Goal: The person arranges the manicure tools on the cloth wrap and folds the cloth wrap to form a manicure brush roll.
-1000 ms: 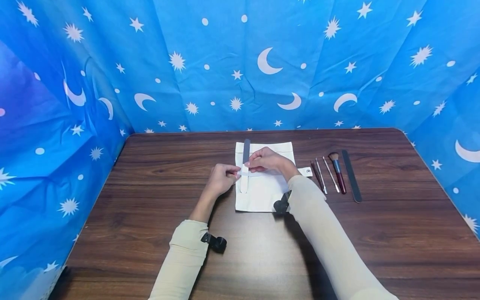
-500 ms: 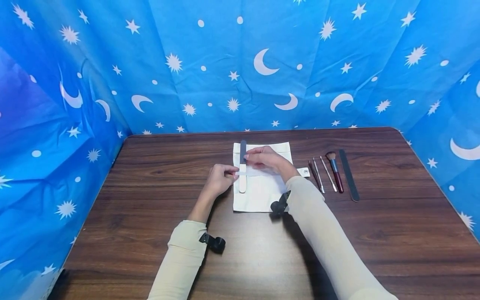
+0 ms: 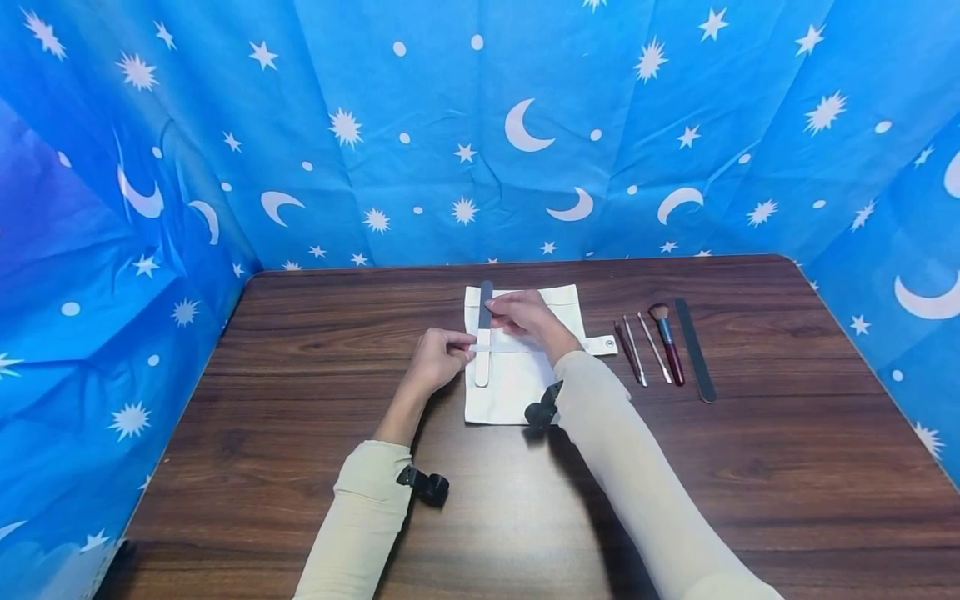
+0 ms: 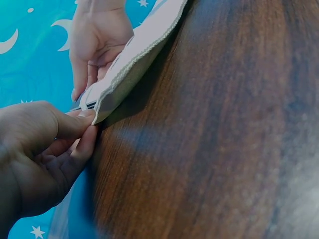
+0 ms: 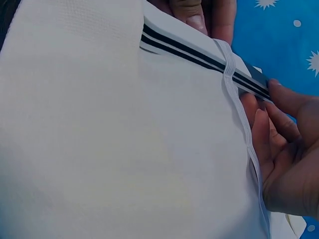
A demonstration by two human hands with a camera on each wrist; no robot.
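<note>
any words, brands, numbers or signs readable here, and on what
No words, brands or numbers can be read.
White pouch: no lettering; the mark on its snap is too small to make out.
Two-tone file: dark stripes along its edge, no lettering visible.
Brush: any print is too small to read.
Blue backdrop: moons and stars, no writing.

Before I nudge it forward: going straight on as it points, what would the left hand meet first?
Probably the grey-and-white file, just ahead of the left hand on the white pouch; depth is hard to judge.
</note>
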